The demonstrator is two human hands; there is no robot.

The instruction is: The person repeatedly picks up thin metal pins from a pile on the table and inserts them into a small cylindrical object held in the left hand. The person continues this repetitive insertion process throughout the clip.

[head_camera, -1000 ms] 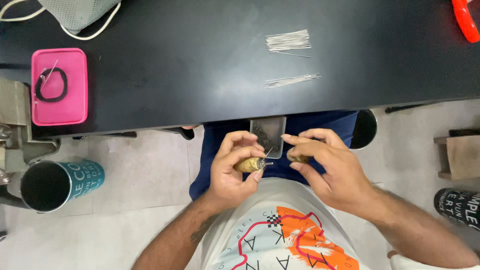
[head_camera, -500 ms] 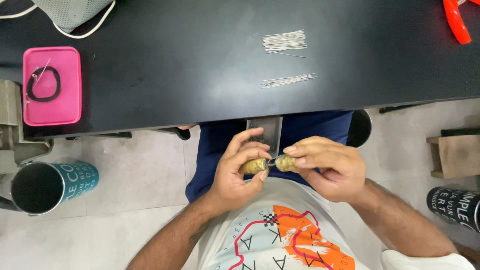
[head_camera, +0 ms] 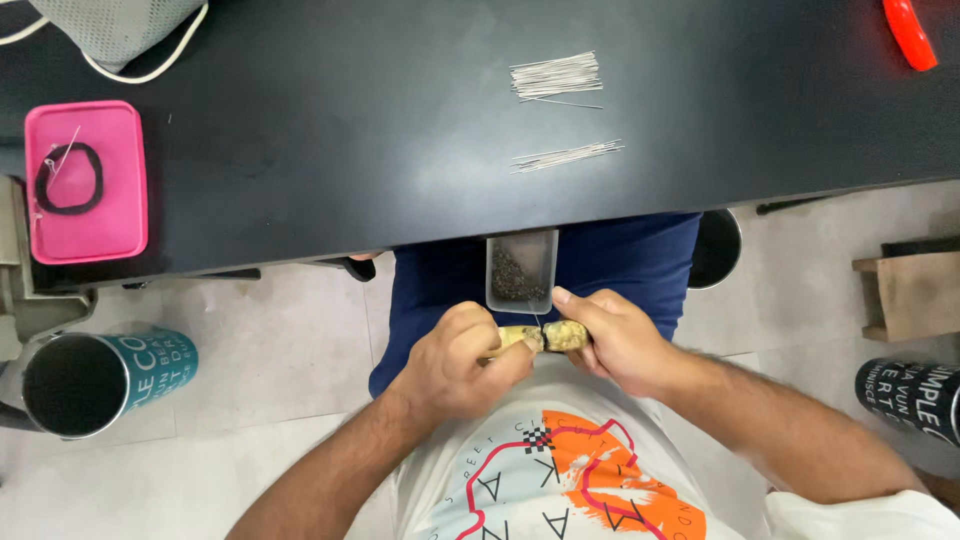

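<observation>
2 hands meet over your lap, near the bench edge. Your left hand is clenched around one end of a small tan, cork-like piece; your right hand grips a matching piece, the 2 ends touching or nearly so. A thin wire or pin appears to stand at the joint, though it is too fine to confirm. Judged step: joining or pinning the 2 pieces. The next move calls for steady alignment and a firm, straight push. A clear tray of dark granules rests on your lap just beyond, and 2 bundles of pins lie far on the bench.
</observation>
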